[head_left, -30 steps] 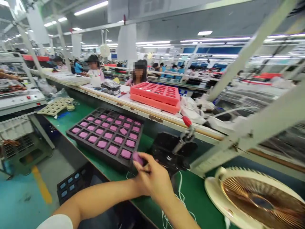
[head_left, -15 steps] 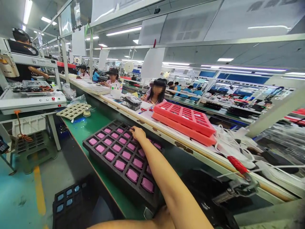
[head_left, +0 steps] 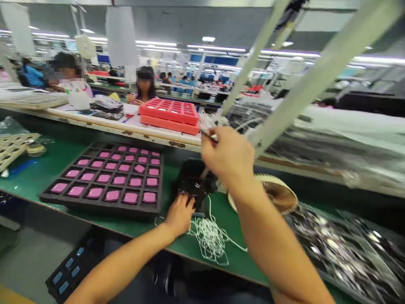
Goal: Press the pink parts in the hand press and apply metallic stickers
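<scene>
Green matting on the table [head_left: 60, 158] is carrying everything I am working over. My right hand [head_left: 226, 154] is raised and pinching a thin dark piece [head_left: 206, 135] between finger and thumb, holding it just above a black fixture [head_left: 193, 183]; the piece is too small and blurred for me to say exactly what it is. My left hand [head_left: 179, 215] is lying on the fixture with its fingers curled over the top, though I cannot tell whether it is gripping or only steadying. A loose tangle of white cord [head_left: 209, 238] is sprawling just below the fixture, and a black foam tray [head_left: 101, 177] of pink pads [head_left: 131, 198] is sitting close on my left.

The risk, as I judge it, lies in that narrow pinch: if my grip is slackening, the thin piece could drop into the cord and get lost. If the cord is catching my wrist, it could drag on the fixture, and a careless sideways sweep of my left hand could knock the tray and unseat the pads.
</scene>
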Tool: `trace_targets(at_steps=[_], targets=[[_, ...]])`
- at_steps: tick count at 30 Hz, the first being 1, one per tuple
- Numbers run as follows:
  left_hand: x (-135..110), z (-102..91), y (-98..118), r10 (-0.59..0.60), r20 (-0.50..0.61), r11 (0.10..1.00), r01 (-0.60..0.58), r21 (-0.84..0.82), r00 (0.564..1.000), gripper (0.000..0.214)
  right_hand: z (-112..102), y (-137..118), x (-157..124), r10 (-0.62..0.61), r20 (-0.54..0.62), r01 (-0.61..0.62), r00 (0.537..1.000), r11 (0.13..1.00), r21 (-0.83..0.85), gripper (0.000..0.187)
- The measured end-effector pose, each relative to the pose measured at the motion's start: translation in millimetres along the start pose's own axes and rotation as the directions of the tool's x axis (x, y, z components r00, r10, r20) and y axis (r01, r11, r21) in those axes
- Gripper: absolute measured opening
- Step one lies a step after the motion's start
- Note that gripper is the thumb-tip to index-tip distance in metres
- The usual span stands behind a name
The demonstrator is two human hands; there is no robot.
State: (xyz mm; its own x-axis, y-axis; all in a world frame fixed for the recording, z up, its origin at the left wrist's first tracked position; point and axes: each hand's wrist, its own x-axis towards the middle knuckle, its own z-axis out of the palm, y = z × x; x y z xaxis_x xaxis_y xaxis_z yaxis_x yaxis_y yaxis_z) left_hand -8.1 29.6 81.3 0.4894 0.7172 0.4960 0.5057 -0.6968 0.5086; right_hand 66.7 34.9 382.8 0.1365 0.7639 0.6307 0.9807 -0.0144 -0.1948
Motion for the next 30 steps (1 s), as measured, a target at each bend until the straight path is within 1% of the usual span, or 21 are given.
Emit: trace_targets(at_steps=[1, 2, 4, 6, 8, 9, 10, 11, 12, 13, 14, 16, 17, 18, 19, 21, 22, 23, 25, 28, 30], targets=[[-0.6, -0.9, -0.6, 0.001, 0.018, 1.000, -0.001, -0.003, 1.000, 0.047, -4.1, 25.6, 14.2, 0.088, 0.042, -0.088, 0.995, 0.996, -0.010, 0.031], [-1.8, -3.5, 0.3, 0.005, 0.029, 1.000, -0.005, -0.003, 1.000, 0.047, -3.4, 48.8, 27.8, 0.146, 0.134, -0.151, 0.980, 0.988, 0.022, 0.035], [-10.0, -13.6, 7.5, 0.016, 0.034, 1.000, -0.016, 0.001, 0.999, 0.044, 6.9, 82.8, 49.5, 0.152, 0.318, -0.200, 0.936, 0.972, 0.125, 0.045], [-30.0, -29.7, 21.7, 0.033, 0.032, 0.999, -0.034, 0.003, 0.999, 0.042, 19.3, 98.7, 60.4, 0.088, 0.410, -0.198, 0.908, 0.952, 0.233, 0.050], [-61.1, -52.1, 39.4, 0.064, 0.036, 0.998, -0.064, -0.005, 0.997, 0.042, 24.9, 102.5, 58.6, 0.034, 0.421, -0.185, 0.906, 0.928, 0.323, 0.047], [-78.6, -66.1, 47.8, 0.085, 0.038, 0.996, -0.085, -0.014, 0.996, 0.043, 24.2, 102.7, 52.9, -0.013, 0.392, -0.153, 0.920, 0.908, 0.389, 0.042], [-95.2, -82.2, 54.5, 0.116, 0.032, 0.993, -0.115, -0.025, 0.993, 0.047, 21.5, 102.9, 44.0, -0.072, 0.323, -0.089, 0.944, 0.885, 0.457, 0.037], [-109.3, -100.1, 58.9, 0.167, 0.018, 0.985, -0.166, -0.046, 0.986, 0.051, 17.4, 103.4, 31.9, -0.142, 0.218, 0.011, 0.966, 0.860, 0.510, 0.036], [-119.2, -119.2, 60.3, 0.217, -0.007, 0.975, -0.217, -0.052, 0.976, 0.055, 12.8, 104.6, 17.0, -0.213, 0.089, 0.134, 0.973, 0.836, 0.532, 0.038], [-123.7, -138.9, 58.3, 0.252, -0.042, 0.966, -0.254, -0.041, 0.967, 0.056, 8.7, 106.6, -0.2, -0.281, -0.043, 0.262, 0.959, 0.812, 0.521, 0.040], [-122.0, -158.5, 52.5, 0.267, -0.078, 0.963, -0.269, -0.011, 0.961, 0.055, 6.0, 109.5, -19.0, -0.340, -0.149, 0.369, 0.929, 0.801, 0.471, 0.040], [-100.5, -195.7, 29.0, 0.187, -0.143, 0.980, -0.174, 0.097, 0.972, 0.042, 8.3, 117.8, -56.5, -0.407, -0.257, 0.479, 0.877, 0.787, 0.388, 0.033], [-82.2, -213.4, 11.4, 0.085, -0.159, 0.984, -0.058, 0.168, 0.984, 0.034, 13.8, 122.3, -73.0, -0.427, -0.282, 0.508, 0.859, 0.782, 0.361, 0.030], [-60.6, -230.6, -9.6, -0.088, -0.166, 0.959, 0.129, 0.251, 0.982, 0.032, 21.7, 126.3, -86.9, -0.455, -0.288, 0.533, 0.843, 0.778, 0.333, 0.027], [-37.3, -247.4, -32.9, -0.188, -0.204, 0.920, 0.245, 0.306, 0.961, 0.031, 30.8, 129.1, -97.9, -0.467, -0.294, 0.545, 0.834, 0.779, 0.310, 0.025], [8.8, -277.8, -81.4, -0.321, -0.271, 0.835, 0.406, 0.371, 0.908, 0.028, 47.5, 130.0, -111.4, -0.462, -0.298, 0.540, 0.835, 0.790, 0.290, 0.026], [29.6, -290.1, -103.9, -0.383, -0.288, 0.788, 0.473, 0.394, 0.878, 0.021, 52.8, 128.6, -115.0, -0.449, -0.297, 0.528, 0.842, 0.799, 0.288, 0.027], [48.2, -299.8, -123.9, -0.444, -0.300, 0.738, 0.535, 0.412, 0.844, 0.019, 55.4, 126.7, -117.5, -0.436, -0.293, 0.513, 0.851, 0.810, 0.286, 0.030], [78.3, -311.4, -155.5, -0.552, -0.296, 0.652, 0.625, 0.430, 0.780, 0.033, 53.7, 124.4, -122.5, -0.409, -0.281, 0.480, 0.868, 0.835, 0.268, 0.033], [109.8, -315.5, -186.8, -0.670, -0.237, 0.576, 0.693, 0.433, 0.704, 0.041, 44.9, 128.9, -142.9, -0.365, -0.253, 0.429, 0.896, 0.859, 0.279, 0.038], [125.6, -314.9, -202.3, -0.724, -0.188, 0.555, 0.722, 0.414, 0.664, 0.041, 43.2, 135.7, -169.0, -0.264, -0.223, 0.330, 0.938, 0.876, 0.352, 0.032]])
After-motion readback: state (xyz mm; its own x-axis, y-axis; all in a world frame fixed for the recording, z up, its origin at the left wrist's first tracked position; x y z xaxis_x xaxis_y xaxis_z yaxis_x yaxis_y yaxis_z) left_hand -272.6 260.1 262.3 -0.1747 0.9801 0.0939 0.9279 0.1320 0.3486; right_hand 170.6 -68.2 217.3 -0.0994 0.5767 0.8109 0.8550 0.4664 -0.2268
